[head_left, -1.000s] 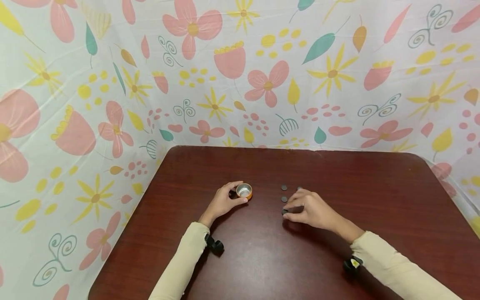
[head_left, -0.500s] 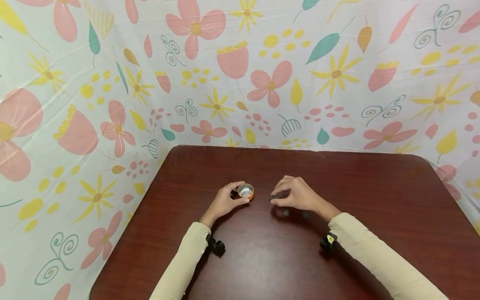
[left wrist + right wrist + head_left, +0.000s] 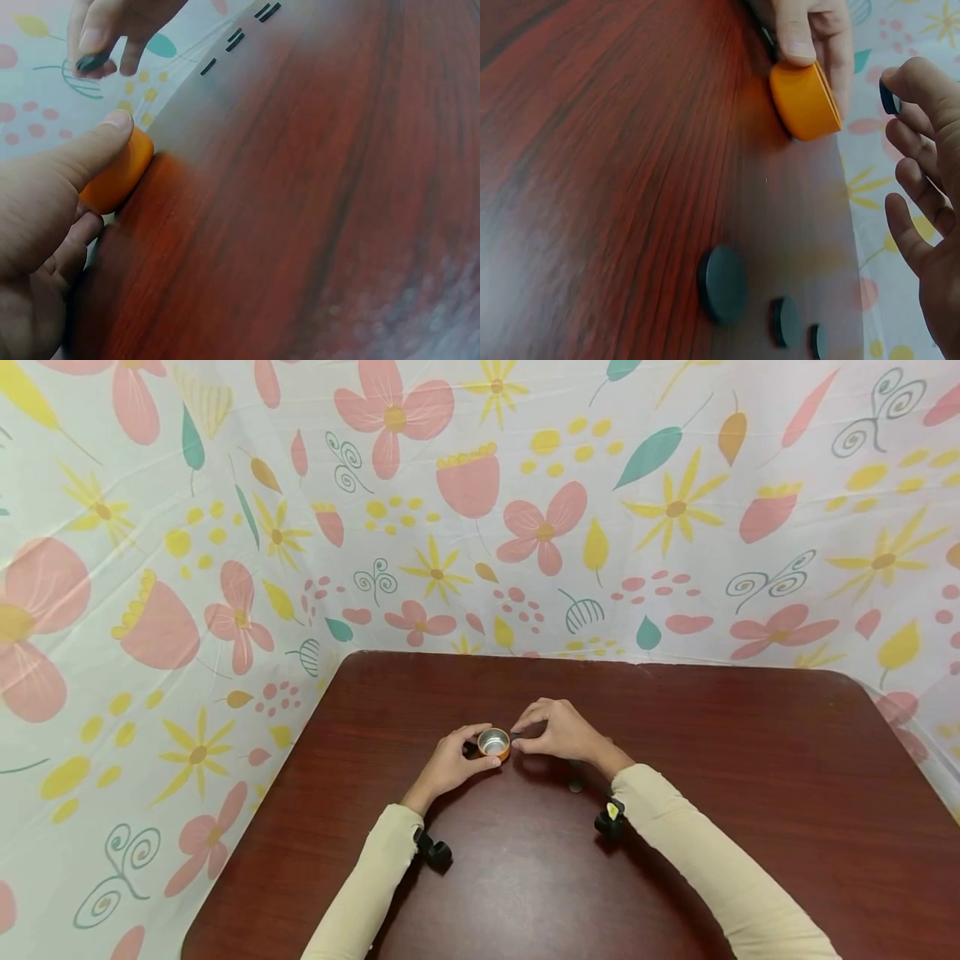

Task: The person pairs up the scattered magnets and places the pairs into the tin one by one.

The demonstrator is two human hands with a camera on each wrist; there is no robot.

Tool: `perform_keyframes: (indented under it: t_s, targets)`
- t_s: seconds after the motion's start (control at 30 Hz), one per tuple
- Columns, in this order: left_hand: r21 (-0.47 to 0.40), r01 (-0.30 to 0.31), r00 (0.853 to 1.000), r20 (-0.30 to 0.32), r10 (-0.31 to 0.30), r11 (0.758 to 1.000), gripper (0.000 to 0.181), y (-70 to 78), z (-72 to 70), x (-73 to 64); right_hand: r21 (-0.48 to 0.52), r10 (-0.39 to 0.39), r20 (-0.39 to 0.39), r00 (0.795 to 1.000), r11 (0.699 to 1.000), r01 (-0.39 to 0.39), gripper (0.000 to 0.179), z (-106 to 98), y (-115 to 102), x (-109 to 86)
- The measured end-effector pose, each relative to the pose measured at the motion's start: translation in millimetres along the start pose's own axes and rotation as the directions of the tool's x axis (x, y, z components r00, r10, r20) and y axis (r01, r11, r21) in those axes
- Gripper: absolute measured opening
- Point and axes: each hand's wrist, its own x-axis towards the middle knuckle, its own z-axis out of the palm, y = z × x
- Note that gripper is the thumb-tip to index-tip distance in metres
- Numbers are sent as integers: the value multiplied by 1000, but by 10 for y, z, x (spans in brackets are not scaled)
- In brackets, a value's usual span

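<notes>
A small orange cup (image 3: pixel 494 744) with a silvery inside stands upright on the table. My left hand (image 3: pixel 448 764) grips it from the left, thumb in front and fingers round the far side. Just right of the cup, my right hand (image 3: pixel 564 732) pinches a small dark disc (image 3: pixel 889 97) between thumb and fingers, raised off the table and apart from the rim. More dark discs lie flat on the table; the right wrist view shows a near disc (image 3: pixel 726 285) and others beyond it. In the head view my right hand and forearm hide most of them.
The dark red wooden table (image 3: pixel 510 877) has rounded far corners. Behind it and to the left hangs a white flower-patterned cloth (image 3: pixel 480 527). Each wrist wears a black camera mount, such as the left camera mount (image 3: pixel 432 852).
My right hand has lifted one disc from the table and carried it left, close to the cup. The left hand keeps its grip on the cup in nearly the same place.
</notes>
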Motion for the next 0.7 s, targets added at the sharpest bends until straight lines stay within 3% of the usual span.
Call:
perform_keyframes:
  t_s: [0.37,0.7]
  targets:
    - [-4,-17,1000,-8,17,1000,67,-7,0,-6,-3,31,51,998,1000,-31,11,173,53,183]
    - [-1,-30,999,-16,30,1000,66,-21,-2,-9,-85,36,65,997,996,-31,13,254,99,224]
